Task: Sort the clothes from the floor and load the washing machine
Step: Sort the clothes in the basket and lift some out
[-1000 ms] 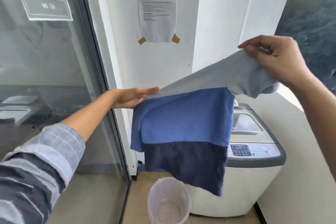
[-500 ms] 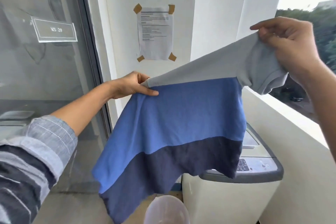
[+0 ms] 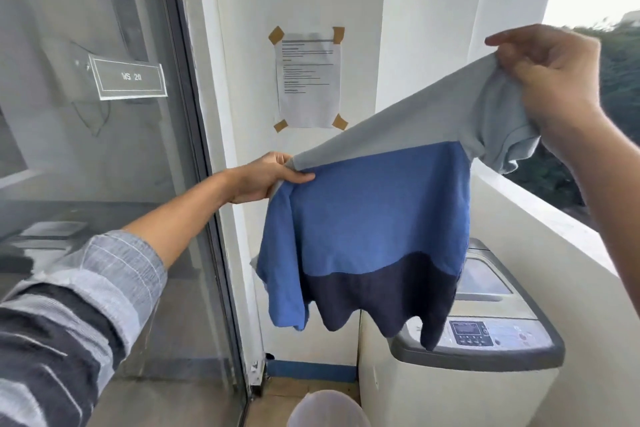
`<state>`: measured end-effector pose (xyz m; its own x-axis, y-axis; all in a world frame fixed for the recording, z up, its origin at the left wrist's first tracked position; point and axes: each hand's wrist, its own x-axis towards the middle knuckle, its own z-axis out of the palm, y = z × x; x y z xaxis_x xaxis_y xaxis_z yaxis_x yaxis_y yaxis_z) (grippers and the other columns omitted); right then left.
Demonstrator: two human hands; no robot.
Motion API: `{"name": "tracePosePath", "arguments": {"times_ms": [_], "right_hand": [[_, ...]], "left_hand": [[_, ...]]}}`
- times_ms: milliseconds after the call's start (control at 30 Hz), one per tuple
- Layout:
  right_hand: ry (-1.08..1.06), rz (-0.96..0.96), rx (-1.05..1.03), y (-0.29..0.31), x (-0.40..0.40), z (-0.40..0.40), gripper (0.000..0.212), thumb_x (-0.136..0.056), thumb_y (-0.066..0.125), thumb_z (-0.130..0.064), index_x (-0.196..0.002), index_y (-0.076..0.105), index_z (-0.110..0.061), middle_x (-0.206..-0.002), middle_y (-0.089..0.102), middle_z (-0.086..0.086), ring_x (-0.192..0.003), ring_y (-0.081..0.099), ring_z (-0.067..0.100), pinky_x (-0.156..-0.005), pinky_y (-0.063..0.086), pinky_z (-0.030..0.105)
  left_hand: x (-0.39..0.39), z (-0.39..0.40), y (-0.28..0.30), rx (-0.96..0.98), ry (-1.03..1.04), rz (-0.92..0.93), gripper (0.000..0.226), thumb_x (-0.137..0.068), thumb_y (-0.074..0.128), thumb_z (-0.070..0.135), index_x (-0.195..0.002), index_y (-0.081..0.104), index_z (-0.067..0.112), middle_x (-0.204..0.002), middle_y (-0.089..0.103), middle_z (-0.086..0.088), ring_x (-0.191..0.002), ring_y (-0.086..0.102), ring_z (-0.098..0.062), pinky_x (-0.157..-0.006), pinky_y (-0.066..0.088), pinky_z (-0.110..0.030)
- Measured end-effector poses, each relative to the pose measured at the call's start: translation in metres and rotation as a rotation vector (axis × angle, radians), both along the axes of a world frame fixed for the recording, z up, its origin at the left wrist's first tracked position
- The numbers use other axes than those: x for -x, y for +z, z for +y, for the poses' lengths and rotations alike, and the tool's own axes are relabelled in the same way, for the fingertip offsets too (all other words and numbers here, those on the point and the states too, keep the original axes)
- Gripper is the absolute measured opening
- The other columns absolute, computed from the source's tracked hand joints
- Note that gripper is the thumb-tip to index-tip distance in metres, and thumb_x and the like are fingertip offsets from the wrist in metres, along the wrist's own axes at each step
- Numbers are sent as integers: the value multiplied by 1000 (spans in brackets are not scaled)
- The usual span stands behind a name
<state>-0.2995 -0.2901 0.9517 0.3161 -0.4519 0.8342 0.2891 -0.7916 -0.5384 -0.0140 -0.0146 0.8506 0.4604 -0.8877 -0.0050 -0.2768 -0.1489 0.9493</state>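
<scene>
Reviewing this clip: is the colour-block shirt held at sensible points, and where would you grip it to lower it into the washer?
Yes. The shirt hangs spread out, its grey top band stretched between the left hand and right hand. That band's two ends, taken from above, are likely the best grips: the blue and navy panels hang free below and can go first into the washing machine, whose lid looks shut.

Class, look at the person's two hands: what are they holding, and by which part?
Both hold one colour-block T-shirt by its grey top: the left hand pinches one shoulder end, the right hand grips the other near the sleeve.
</scene>
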Motion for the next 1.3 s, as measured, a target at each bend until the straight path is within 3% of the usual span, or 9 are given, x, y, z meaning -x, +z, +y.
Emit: {"name": "tracePosePath", "arguments": {"times_ms": [167,367,533,767,900,1000,1067,1167,1300], "right_hand": [[60,-8,-88,-5,5,-3,21,-94,68,-21,-110,81,-19,-95,74,3,-84,63,5,-82,52,24],[199,39,-223,-39,6,19,18,-97,69,-18,-111,79,-14,-89,70,4,-78,62,12,-77,55,30],[321,147,-442,-108,1,49,17,-101,66,-14,-118,71,-16,-73,72,-7,-68,65,8,-68,57,25],[238,455,-719,-262,18,58,10,-91,79,-20,-100,74,-22,-86,77,2,-80,66,13,-78,53,32],[270,730,-645,-346,39,89,68,-66,99,-31,-123,62,-33,-110,73,-14,-98,68,-4,-85,52,16],[498,875,-658,-397,36,117,106,-54,106,-28,-143,48,-33,-130,68,-16,-121,65,-1,-98,55,23],[504,870,-737,-432,29,134,97,-54,106,-30,-137,56,-23,-127,72,-7,-120,68,9,-100,58,36],[382,603,-1039,-466,26,160,56,-58,92,-10,-110,73,-12,-107,80,5,-102,76,26,-92,62,50],[433,417,-1498,-492,31,171,42,-44,72,-1,-86,71,-3,-78,72,7,-76,62,26,-70,55,31]], "left_hand": [[2,1,2,-33,2,-214,37,-92,79,21,-126,69,10,-125,74,-13,-118,71,-28,-103,54,-41],[26,-19,-28,-139,84,-403,17,-78,78,13,-90,66,14,-83,69,-7,-76,68,-21,-59,53,-33],[76,-42,-116,75,267,12,20,-87,64,-5,-83,61,15,-67,63,8,-60,59,-7,-47,42,-16],[128,-54,-192,216,409,345,19,-83,62,1,-90,61,18,-83,61,-4,-75,54,-18,-56,39,-26],[154,-66,-216,221,565,545,15,-85,60,-4,-97,66,3,-89,70,-14,-84,67,-26,-72,58,-32],[175,-72,-232,111,621,866,29,-81,61,14,-100,74,-3,-99,78,-18,-90,77,-34,-83,63,-39],[185,-76,-245,55,598,1042,26,-90,55,19,-89,75,2,-87,76,-15,-77,76,-28,-77,60,-33],[180,-84,-272,-6,622,1084,30,-98,50,18,-83,72,4,-75,73,-14,-75,72,-28,-80,58,-36],[150,-77,-321,-67,681,1028,28,-101,46,13,-82,66,6,-59,70,-7,-51,69,-21,-57,57,-27]]}}
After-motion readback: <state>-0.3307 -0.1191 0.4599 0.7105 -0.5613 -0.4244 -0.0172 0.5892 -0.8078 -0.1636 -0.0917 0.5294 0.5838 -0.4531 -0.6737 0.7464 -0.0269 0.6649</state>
